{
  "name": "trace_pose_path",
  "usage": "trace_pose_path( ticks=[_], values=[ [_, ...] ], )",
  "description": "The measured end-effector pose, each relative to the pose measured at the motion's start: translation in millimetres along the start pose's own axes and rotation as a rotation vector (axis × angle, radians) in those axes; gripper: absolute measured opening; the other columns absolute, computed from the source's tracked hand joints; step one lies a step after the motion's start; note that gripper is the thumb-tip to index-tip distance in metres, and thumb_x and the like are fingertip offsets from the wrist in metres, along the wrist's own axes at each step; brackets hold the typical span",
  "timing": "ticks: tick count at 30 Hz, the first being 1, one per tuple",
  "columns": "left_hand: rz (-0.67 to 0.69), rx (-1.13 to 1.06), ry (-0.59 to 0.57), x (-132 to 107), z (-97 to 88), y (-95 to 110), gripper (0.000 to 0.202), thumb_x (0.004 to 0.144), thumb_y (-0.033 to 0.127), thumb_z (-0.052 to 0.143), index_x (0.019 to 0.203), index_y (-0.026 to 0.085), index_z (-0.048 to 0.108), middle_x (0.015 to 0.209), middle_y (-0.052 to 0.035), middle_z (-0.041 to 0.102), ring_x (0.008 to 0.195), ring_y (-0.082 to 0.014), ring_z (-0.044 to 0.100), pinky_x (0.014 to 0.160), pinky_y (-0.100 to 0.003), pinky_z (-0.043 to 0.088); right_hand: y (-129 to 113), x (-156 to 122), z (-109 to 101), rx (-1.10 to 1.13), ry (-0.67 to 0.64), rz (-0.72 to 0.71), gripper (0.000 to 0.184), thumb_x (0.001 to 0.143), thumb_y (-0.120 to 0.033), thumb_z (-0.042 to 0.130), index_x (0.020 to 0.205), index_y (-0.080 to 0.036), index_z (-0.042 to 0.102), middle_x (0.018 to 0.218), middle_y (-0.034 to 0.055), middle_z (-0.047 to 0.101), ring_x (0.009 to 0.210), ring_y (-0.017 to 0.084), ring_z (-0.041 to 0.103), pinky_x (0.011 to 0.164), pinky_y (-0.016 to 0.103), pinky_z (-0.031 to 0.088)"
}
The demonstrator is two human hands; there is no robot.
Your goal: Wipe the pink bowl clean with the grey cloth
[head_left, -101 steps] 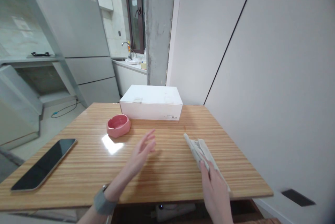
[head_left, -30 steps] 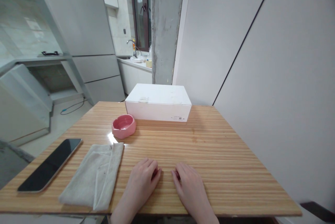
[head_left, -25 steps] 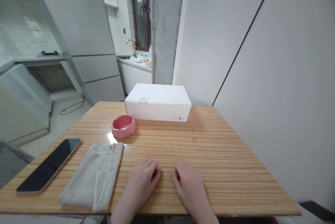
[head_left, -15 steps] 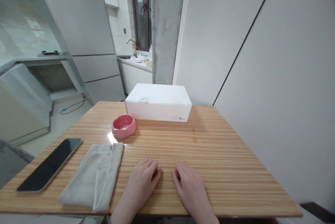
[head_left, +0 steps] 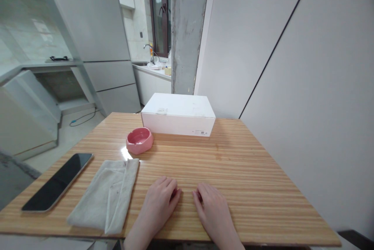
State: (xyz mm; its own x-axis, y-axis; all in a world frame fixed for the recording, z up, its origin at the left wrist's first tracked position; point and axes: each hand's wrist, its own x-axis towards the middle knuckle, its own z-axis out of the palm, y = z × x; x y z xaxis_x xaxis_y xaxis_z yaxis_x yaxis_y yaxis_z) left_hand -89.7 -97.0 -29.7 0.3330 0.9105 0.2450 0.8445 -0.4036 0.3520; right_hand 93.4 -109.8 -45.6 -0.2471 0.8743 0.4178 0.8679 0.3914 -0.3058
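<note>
My left hand (head_left: 161, 197) rests on the wooden table (head_left: 251, 187) near its front edge, fingers curled under in a loose fist, with nothing seen in it. Beside it, a short gap away, my right hand (head_left: 212, 203) lies in the same way, its fingers also curled in and showing nothing held. Left of my left hand is a folded grey cloth (head_left: 103, 199), not touched. A pink ashtray (head_left: 139, 147) with an angular outside sits beyond the cloth. The undersides of both hands' fingers are hidden.
A closed white box (head_left: 177, 123) stands at the far side of the table. At the left edge lies a black-screened phone (head_left: 57, 185). A pale wall (head_left: 315, 106) runs along the right. Behind are a refrigerator (head_left: 108, 36) and a sink tap (head_left: 150, 49).
The whole view has shifted very slightly to the right. My hands and the things on the table keep their places.
</note>
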Motion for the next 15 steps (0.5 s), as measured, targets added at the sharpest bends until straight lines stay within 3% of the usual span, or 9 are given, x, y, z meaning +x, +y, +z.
trace_pose_path(
  ticks=[9,12,15],
  values=[
    [-0.008,-0.001,-0.029,0.4,2.2,1.7,0.020,0.090,0.021,0.042,0.073,0.020,0.052,0.077,-0.0029,0.060,0.077,-0.0194,0.054,0.070,-0.031,0.039,-2.5,0.1,-2.1,-0.011,0.043,-0.013,0.025,0.095,-0.025,0.039,0.071,-0.022,0.046,0.067,0.0002,0.056,0.063,0.015,0.054,0.060,0.027,0.034],
    [-0.009,-0.097,-0.116,2.4,-16.9,5.7,0.013,0.085,0.026,0.051,0.074,0.020,0.054,0.078,-0.0022,0.060,0.078,-0.0188,0.055,0.068,-0.029,0.040,-3.8,0.5,-4.5,-0.029,0.043,-0.031,0.027,0.094,-0.032,0.042,0.070,-0.022,0.045,0.066,-0.0001,0.056,0.062,0.015,0.053,0.060,0.026,0.034],
    [0.054,-0.361,-0.294,12.9,-53.5,-3.0,0.014,0.083,0.035,0.056,0.079,0.021,0.058,0.083,-0.0001,0.062,0.078,-0.0158,0.057,0.069,-0.026,0.044,-3.9,-0.1,-4.5,-0.052,0.034,-0.029,0.031,0.094,-0.037,0.043,0.067,-0.022,0.045,0.063,-0.0006,0.055,0.058,0.015,0.054,0.058,0.026,0.033]
  ],
)
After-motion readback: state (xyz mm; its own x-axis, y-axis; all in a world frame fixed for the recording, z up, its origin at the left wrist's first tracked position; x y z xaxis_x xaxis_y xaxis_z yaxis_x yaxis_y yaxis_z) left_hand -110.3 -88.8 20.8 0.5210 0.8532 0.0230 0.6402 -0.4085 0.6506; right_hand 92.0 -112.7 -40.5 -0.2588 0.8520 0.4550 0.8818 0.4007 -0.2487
